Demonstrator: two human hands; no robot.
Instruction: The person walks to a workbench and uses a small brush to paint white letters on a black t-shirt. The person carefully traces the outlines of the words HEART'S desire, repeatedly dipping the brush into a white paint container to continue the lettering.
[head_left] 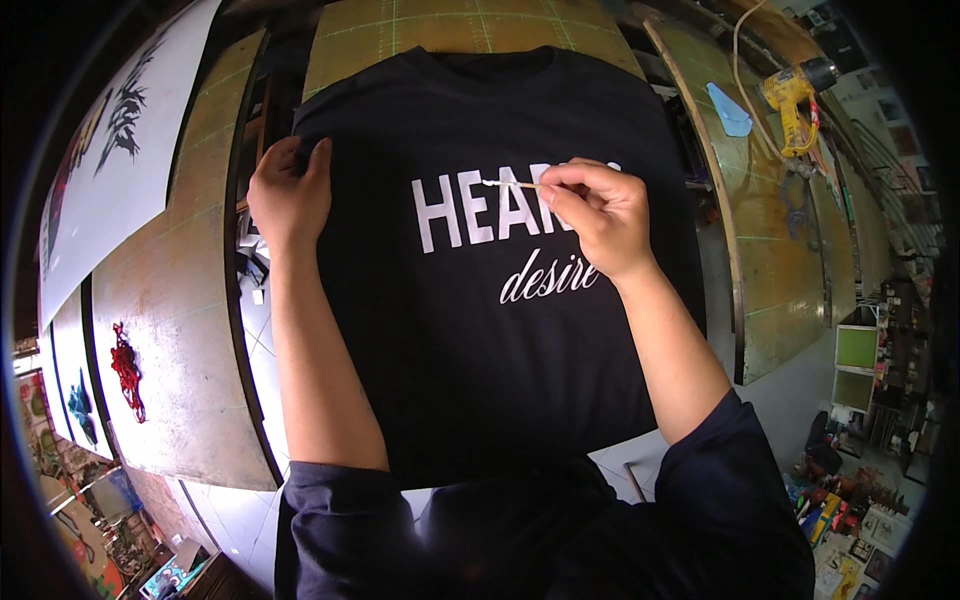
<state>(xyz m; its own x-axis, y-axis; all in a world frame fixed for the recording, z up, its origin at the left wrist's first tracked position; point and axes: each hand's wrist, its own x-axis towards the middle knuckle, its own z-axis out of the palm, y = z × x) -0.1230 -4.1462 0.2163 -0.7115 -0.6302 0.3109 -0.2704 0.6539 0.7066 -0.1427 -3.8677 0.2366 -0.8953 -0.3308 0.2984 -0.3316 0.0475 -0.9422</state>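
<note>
A black T-shirt (480, 380) lies spread flat over a board in front of me. White block lettering (455, 210) crosses its chest, with a smaller white script word (548, 278) below. My right hand (603, 212) pinches a thin stick (522, 185) between thumb and fingers. The stick's white-coated tip points left, over the upper part of the block letters; whether it touches the print I cannot tell. The hand covers the right end of that lettering. My left hand (290, 195) is closed on the shirt's left edge near the shoulder, its fingers curled.
The board (375, 28) shows beyond the collar. To the left are another board (190, 300) with a red tangled clump (125, 372) and a white printed sheet (130, 130). On the right board (765, 250) lie a yellow heat gun (790, 105) and a blue scrap (730, 110).
</note>
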